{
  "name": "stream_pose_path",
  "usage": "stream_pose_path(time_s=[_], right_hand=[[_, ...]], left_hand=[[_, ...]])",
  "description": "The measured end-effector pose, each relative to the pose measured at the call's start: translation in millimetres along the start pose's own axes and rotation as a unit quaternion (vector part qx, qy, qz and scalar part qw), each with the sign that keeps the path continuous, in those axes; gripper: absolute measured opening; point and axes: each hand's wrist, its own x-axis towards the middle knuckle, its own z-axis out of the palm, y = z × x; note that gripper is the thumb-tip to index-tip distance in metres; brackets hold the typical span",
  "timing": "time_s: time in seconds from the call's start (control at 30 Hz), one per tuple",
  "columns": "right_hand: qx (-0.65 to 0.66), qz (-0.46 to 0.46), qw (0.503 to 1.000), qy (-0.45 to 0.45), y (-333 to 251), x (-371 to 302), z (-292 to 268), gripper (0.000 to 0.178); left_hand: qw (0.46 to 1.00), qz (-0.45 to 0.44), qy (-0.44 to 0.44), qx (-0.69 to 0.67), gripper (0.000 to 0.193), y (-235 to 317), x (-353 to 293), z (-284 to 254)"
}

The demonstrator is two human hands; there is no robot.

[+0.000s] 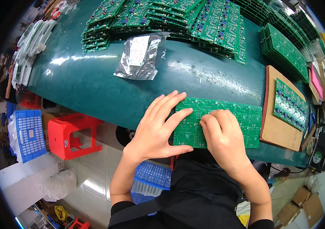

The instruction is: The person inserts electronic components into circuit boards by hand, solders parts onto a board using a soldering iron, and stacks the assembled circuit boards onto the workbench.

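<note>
A green circuit board panel [250,121] lies at the near edge of the table, its face marked off into several like sections. My left hand [156,128] rests at the panel's left end, fingers stretched and spread; the thumb is by the near edge and the index fingertip touches the top. Over the middle of the panel my right hand [223,139] is closed in a pinch, fingertips down at the board. Whatever sits between those fingertips is hidden. Beyond the panel, a few tiny slim parts [209,79] are scattered on the table.
Stacks of populated circuit boards [216,26] fill the far side, with another stack [284,49] at right. A clear plastic bag [141,57] with a white label lies ahead. One populated board [289,103] rests on a brown board [281,131]. Left, on the floor, stands a red stool [65,135].
</note>
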Motion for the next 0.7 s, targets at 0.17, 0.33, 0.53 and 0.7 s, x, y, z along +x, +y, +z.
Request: stream_pose_path(time_s=[0.17,0.33,0.53,0.7], right_hand=[[0.080,0.039,0.996,0.015,0.1,-4.5,-3.9,0.020],[0.105,0.067,0.992,0.029,-1.0,-2.4,-0.1,0.020],[0.103,0.047,0.993,0.034,0.5,-3.3,3.1,0.020],[0.053,0.048,0.997,0.028,-5.6,1.3,0.7,0.019]], left_hand=[[1.000,-0.001,0.008,0.005,0.078,-0.4,-3.2,-1.5],[1.000,0.004,0.013,0.007,0.078,-1.8,-3.5,-0.1],[1.000,0.006,0.016,0.010,0.078,-3.0,-4.7,0.1],[1.000,0.006,0.015,0.005,0.078,-2.7,-2.5,1.4]])
